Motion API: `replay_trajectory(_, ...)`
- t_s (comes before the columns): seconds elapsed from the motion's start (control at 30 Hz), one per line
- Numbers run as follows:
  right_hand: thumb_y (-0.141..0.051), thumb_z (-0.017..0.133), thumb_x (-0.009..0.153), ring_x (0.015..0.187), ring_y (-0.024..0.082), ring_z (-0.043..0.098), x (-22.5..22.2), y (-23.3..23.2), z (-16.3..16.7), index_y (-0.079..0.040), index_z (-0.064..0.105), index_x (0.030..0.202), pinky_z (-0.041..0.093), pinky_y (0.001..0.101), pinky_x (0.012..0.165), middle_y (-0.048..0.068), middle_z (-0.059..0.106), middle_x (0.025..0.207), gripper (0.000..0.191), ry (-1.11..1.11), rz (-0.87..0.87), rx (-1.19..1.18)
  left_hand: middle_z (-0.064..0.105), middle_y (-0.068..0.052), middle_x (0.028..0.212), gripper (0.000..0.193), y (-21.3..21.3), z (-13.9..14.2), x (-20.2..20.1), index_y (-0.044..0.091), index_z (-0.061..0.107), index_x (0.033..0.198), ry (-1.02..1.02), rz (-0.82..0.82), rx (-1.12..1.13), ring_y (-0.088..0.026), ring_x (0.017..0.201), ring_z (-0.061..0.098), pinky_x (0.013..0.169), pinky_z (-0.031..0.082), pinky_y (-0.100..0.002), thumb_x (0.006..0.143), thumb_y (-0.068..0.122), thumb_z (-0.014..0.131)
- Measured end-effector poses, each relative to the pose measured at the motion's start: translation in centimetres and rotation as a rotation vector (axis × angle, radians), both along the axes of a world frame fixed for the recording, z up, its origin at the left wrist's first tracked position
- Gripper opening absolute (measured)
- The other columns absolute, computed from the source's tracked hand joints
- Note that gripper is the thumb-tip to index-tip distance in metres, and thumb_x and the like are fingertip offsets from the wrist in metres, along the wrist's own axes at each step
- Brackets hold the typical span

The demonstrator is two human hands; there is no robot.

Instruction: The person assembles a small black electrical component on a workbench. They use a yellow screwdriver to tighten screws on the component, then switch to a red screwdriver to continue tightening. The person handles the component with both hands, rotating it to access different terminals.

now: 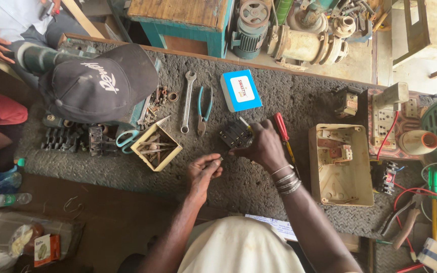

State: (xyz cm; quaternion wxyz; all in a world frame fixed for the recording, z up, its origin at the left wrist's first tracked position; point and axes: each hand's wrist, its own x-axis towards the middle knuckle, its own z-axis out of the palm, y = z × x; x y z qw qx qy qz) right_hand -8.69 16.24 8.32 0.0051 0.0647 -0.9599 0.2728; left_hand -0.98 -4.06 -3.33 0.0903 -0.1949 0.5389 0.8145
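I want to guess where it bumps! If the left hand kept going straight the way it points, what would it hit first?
Probably the small black boxy electrical part held in the right hand. The left hand points up and right toward it, with a thin tool between; depth is unclear.

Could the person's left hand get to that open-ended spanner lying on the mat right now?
Probably yes. The left hand pinches only a small tool, and the mat between it and the spanner looks bare; the small wooden box sits off to the side.

Soft even daylight, brightest at upper right, faint shadows, sharp focus, slight wide-angle bending at edges
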Motion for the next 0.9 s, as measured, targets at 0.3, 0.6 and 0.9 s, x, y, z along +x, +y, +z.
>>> replay_trajectory(0.3,-0.036,0.095,0.051,0.103,0.033,0.065,2.2,1.0,2.7,-0.001,0.067,0.122,0.056,0.0425,0.091,0.017,0.062,0.113,0.084,-0.029,0.250,-0.079,0.079,-0.011,0.091,0.021,-3.2,0.4,-2.1,-0.004,0.078,0.106,0.066,0.014,-0.207,-0.014,0.078,0.076,0.075,0.063,-0.026,0.085,0.000,0.073)
replay_trajectory(0.6,-0.032,0.093,0.049,0.107,0.034,0.066,5.3,2.6,4.1,-0.002,0.064,0.128,0.057,0.0425,0.095,0.017,0.063,0.120,0.090,0.004,0.499,-0.134,0.081,-0.003,0.091,0.038,-0.6,7.3,-0.4,0.014,0.073,0.117,0.023,-0.255,-0.696,-0.013,0.069,0.072,0.061,0.055,-0.029,0.080,0.009,0.078)
replay_trajectory(0.9,-0.031,0.093,0.048,0.107,0.034,0.067,5.7,2.7,3.8,-0.003,0.063,0.130,0.058,0.0427,0.094,0.016,0.063,0.122,0.092,-0.021,0.476,-0.108,0.081,-0.002,0.087,0.041,-0.4,7.7,0.6,0.011,0.066,0.119,0.189,-0.241,-0.651,-0.011,0.077,0.076,0.070,0.058,-0.028,0.080,0.014,0.080)
